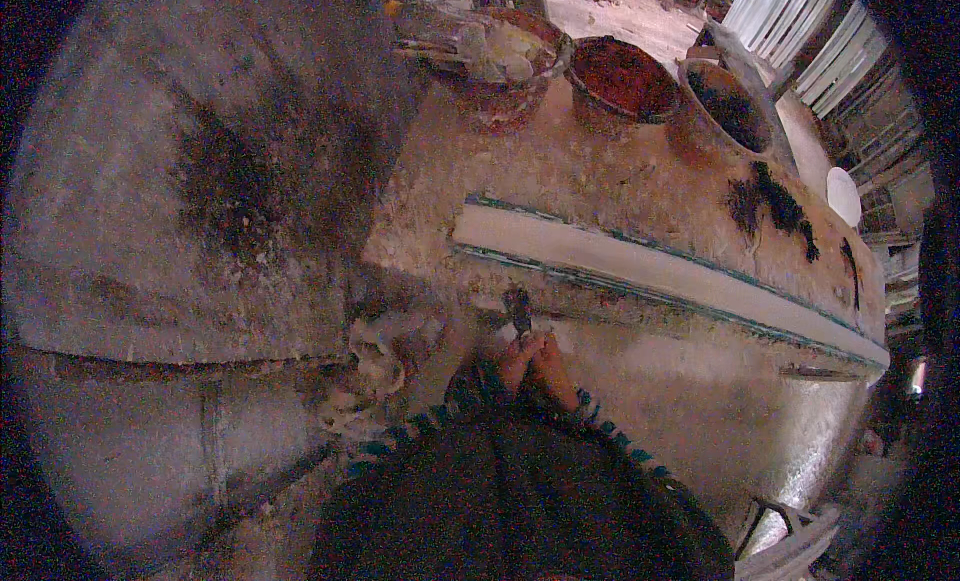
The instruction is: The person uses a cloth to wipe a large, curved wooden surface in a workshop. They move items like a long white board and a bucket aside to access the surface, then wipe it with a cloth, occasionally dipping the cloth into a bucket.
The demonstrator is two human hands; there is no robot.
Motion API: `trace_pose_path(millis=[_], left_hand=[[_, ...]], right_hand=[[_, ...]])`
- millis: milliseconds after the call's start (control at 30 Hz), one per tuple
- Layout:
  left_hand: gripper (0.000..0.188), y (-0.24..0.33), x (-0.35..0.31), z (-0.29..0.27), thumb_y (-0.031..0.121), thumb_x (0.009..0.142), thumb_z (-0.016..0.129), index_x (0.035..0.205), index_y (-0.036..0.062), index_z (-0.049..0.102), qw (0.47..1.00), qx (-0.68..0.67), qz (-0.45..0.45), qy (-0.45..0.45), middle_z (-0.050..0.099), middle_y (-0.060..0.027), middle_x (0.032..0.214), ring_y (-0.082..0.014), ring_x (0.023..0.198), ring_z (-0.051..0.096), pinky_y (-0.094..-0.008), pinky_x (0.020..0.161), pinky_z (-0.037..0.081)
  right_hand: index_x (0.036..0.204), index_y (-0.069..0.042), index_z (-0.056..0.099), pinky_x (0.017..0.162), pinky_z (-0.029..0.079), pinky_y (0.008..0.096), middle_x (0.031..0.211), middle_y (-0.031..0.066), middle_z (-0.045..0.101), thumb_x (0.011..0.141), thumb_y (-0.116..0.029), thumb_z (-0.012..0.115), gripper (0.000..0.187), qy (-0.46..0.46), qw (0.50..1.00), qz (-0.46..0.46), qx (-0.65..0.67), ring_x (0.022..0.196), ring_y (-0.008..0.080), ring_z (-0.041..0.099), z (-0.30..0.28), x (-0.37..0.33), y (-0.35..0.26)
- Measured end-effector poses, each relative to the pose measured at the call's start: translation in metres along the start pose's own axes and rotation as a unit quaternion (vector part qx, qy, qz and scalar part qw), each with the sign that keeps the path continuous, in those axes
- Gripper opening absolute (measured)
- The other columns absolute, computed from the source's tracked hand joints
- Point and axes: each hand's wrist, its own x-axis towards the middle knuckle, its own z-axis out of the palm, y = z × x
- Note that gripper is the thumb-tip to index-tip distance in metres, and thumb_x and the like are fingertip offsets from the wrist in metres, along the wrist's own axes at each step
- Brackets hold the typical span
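My left hand (511,362) and my right hand (548,365) are close together in front of my body, fingers closed. A small dark, elongated object (518,309) with a ragged upper end rises from between them. Its exact kind is too blurred to tell, and its lower part is hidden by my fingers. Just beyond it, a long pale board (640,271) with teal edges lies slanting across the stained work table (620,176). The hands are apart from the board, on its near side.
Along the table's far side stand a bucket (505,106) with pale material and sticks over it, a red-brown-filled tub (625,81) and a dark-filled container (730,106). Black clumps (775,206) lie at the right. A large grey stained surface (110,211) fills the left; crumpled cloth (375,366) hangs nearby.
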Motion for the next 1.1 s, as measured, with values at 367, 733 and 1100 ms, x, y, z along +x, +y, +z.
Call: trace_pose_path(millis=[367,733,1100], left_hand=[[0.034,-0.01,-0.014,-0.011,0.035,0.104,0.061,0.123,0.0075,0.067,0.998,0.039,-0.002,0.053,0.069,-0.0043,0.107,-0.0171,0.098,0.064,-0.0348,0.09,0.051],[0.032,-0.001,-0.004,-0.033,0.035,0.101,0.065,0.118,0.0079,0.067,0.998,0.044,-0.018,0.029,0.069,-0.0039,0.103,-0.0172,0.096,0.064,-0.0356,0.086,0.051],[0.03,-0.052,-0.053,-0.059,0.033,0.099,0.069,0.118,0.0108,0.067,0.993,0.073,0.039,0.086,0.069,-0.003,0.103,-0.0177,0.094,0.065,-0.0364,0.086,0.051]], right_hand=[[0.127,-0.003,0.051,0.088,0.053,0.0406,0.112,0.0159,0.065,0.105,-0.014,0.056,0.026,0.048,0.992,0.091,-0.067,0.1,0.0268,0.065,0.061,0.001,-0.073],[0.125,-0.002,0.052,0.085,0.054,0.0403,0.11,0.0158,0.066,0.104,-0.016,0.056,0.026,0.071,0.988,0.088,-0.108,0.097,0.0273,0.065,0.07,0.015,-0.071],[0.123,-0.002,0.053,0.083,0.054,0.0401,0.107,0.0158,0.066,0.104,-0.019,0.056,0.026,0.086,0.991,0.089,-0.05,0.095,0.0279,0.066,0.104,-0.052,-0.061]])
